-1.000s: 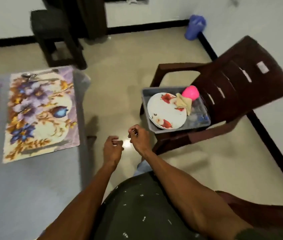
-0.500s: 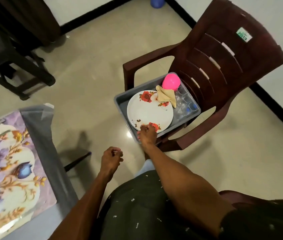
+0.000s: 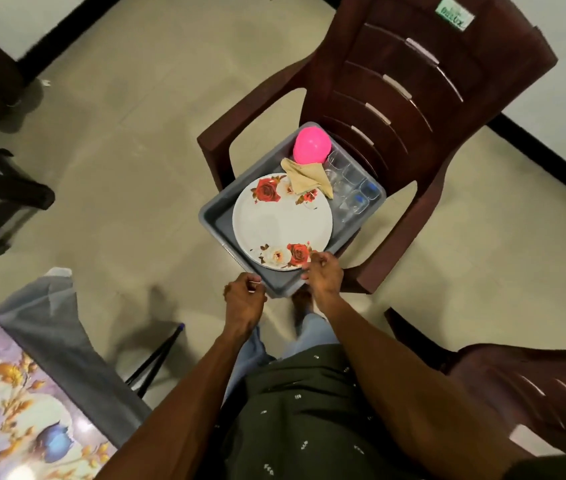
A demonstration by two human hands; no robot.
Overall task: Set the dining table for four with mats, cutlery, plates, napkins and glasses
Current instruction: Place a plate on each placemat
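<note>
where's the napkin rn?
Head view, centre: the napkin lies in the grey tray on the brown chair, draped over the plate's far edge, just in front of the pink ball, glasses to its right.

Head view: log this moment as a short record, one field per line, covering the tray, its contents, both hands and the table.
tray: grey tray on the seat of a brown plastic chair
plate: floral plate lying in the tray
napkin: tan napkin overlapping the plate's far rim
glasses: clear glasses along the tray's right side
pink item: pink round object at the far corner
right hand: fingers curled at the plate's near edge
left hand: curled at the tray's near edge, grip unclear
table: floral mat on it
</note>
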